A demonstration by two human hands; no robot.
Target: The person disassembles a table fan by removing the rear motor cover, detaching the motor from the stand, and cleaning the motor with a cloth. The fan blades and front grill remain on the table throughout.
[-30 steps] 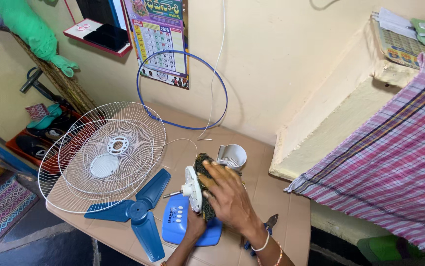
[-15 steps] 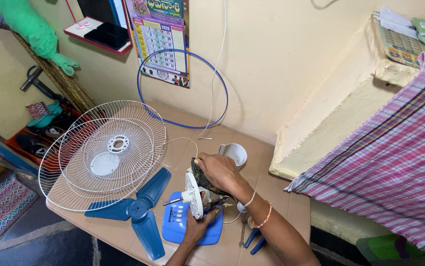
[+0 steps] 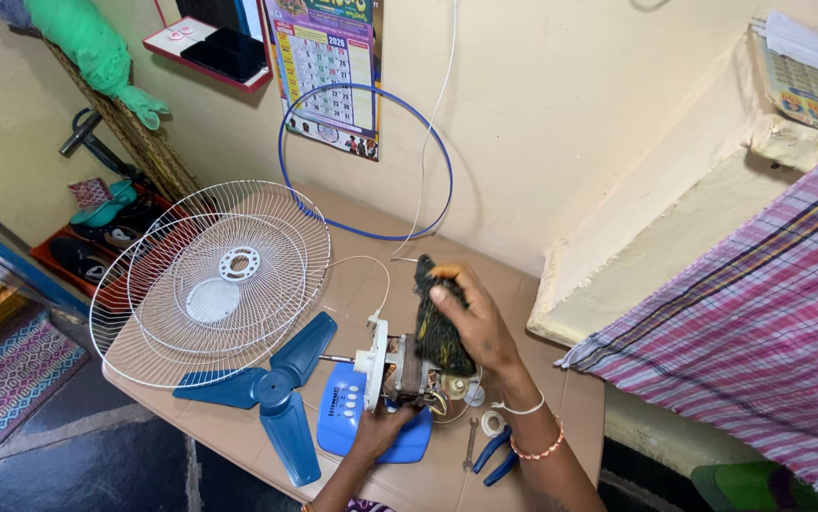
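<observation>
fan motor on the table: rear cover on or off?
Off. The bare fan motor shows its metal core and wiring, steadied by the left hand; the right hand presses a dark crumpled cloth against it.

Both hands bare, forearms unsleeved. Right hand (image 3: 473, 320): thin white bangle at the wrist, orange-pink beaded bangle just behind it, further up the forearm. Left hand (image 3: 378, 429): no rings or bands visible.

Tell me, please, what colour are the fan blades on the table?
Blue; the fan blades show clearly in the head view.
</observation>
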